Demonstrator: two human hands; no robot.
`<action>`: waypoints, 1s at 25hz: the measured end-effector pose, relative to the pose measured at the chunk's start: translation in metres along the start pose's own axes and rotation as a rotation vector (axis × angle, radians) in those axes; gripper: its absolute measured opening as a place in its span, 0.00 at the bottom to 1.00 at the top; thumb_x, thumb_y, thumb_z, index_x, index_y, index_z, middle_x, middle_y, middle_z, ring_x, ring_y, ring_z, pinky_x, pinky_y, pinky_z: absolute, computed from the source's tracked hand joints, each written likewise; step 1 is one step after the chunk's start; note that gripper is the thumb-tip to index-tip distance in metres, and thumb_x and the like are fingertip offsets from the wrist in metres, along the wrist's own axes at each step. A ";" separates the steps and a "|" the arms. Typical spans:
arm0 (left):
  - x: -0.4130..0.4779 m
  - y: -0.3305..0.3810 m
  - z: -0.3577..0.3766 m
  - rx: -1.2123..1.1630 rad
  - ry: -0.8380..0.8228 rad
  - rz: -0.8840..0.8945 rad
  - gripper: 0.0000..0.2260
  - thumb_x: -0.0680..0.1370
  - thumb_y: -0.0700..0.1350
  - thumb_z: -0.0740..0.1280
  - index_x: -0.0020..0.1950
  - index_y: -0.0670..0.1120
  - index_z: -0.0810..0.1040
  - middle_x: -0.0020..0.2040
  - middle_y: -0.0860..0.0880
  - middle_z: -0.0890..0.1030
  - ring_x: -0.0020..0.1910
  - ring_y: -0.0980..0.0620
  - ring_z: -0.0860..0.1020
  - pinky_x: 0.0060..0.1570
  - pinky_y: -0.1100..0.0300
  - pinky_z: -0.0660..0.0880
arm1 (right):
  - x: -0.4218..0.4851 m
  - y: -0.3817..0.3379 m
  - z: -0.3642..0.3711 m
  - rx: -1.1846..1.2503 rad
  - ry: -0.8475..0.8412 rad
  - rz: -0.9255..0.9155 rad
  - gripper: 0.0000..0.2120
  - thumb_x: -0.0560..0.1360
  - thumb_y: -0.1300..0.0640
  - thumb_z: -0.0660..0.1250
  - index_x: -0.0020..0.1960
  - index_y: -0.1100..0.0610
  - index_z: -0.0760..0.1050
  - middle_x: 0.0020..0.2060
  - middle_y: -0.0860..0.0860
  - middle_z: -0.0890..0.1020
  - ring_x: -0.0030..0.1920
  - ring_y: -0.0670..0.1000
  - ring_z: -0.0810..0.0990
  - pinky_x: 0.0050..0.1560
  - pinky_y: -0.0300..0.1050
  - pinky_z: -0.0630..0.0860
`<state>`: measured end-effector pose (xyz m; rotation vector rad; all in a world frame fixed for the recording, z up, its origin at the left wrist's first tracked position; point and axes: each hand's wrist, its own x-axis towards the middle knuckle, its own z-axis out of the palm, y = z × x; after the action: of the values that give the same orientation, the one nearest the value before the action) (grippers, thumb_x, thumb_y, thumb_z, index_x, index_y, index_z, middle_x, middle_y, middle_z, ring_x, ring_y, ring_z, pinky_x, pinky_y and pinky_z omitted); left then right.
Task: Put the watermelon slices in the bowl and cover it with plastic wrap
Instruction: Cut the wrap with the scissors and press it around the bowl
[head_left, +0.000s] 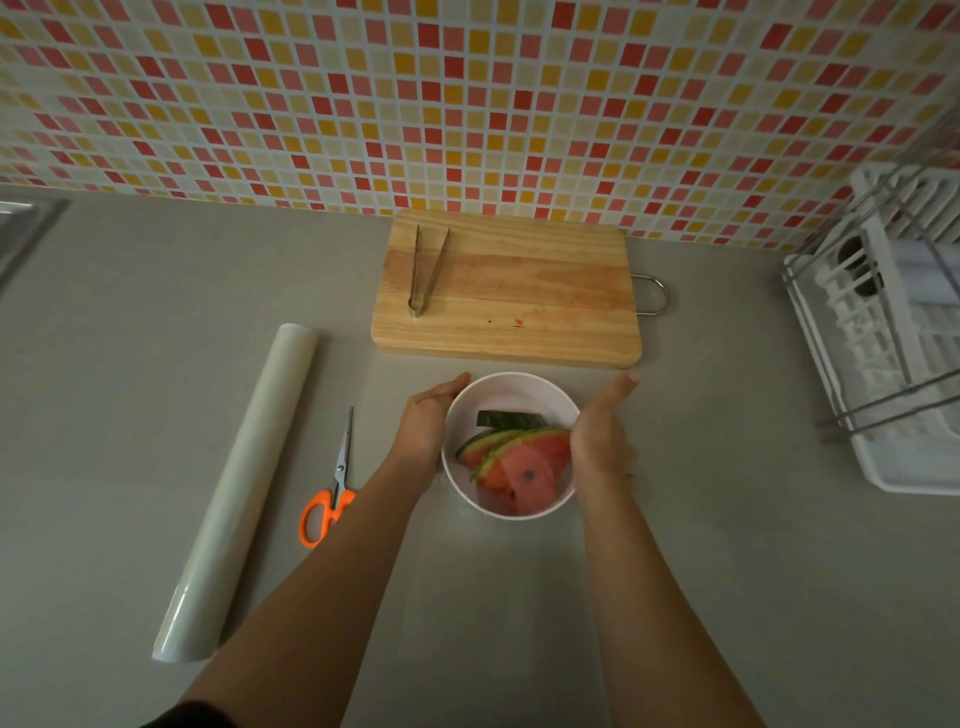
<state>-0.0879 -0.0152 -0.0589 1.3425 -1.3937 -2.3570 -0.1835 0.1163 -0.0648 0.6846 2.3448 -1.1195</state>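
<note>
Grey counter below a red-yellow mosaic tile wall; dish rack at right. Cutting board with tongs at the wall; plastic wrap roll and scissors at left. White bowl holds watermelon slices. Left hand cups its left wall, fingers curved; right hand lies flat-fingered against its right side.

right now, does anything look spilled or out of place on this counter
Only a small red smear on the cutting board, near its front edge, likely watermelon juice. The watermelon slices sit inside the bowl; nothing else stands out.
</note>
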 end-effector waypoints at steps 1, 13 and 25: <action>-0.001 0.000 0.000 -0.001 0.005 0.001 0.11 0.76 0.49 0.67 0.42 0.45 0.86 0.34 0.46 0.84 0.30 0.50 0.82 0.26 0.62 0.76 | 0.000 0.001 0.000 0.067 -0.005 0.035 0.54 0.63 0.25 0.27 0.55 0.56 0.78 0.58 0.59 0.78 0.64 0.61 0.70 0.70 0.60 0.52; -0.005 0.002 0.005 0.113 0.045 0.021 0.10 0.76 0.49 0.67 0.44 0.46 0.87 0.36 0.47 0.86 0.33 0.48 0.83 0.26 0.62 0.75 | -0.017 0.035 -0.010 0.546 -0.344 -0.710 0.32 0.75 0.35 0.47 0.69 0.54 0.67 0.65 0.45 0.71 0.64 0.39 0.70 0.60 0.29 0.67; -0.004 -0.009 0.009 0.088 0.077 0.065 0.17 0.75 0.38 0.61 0.39 0.51 0.87 0.38 0.49 0.86 0.36 0.49 0.84 0.28 0.61 0.78 | -0.006 0.018 -0.010 0.556 -0.527 -0.265 0.40 0.69 0.27 0.36 0.49 0.47 0.81 0.45 0.53 0.85 0.49 0.53 0.83 0.49 0.49 0.78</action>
<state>-0.0891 -0.0021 -0.0609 1.3713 -1.5106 -2.2036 -0.1700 0.1327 -0.0661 0.1993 1.7097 -1.8411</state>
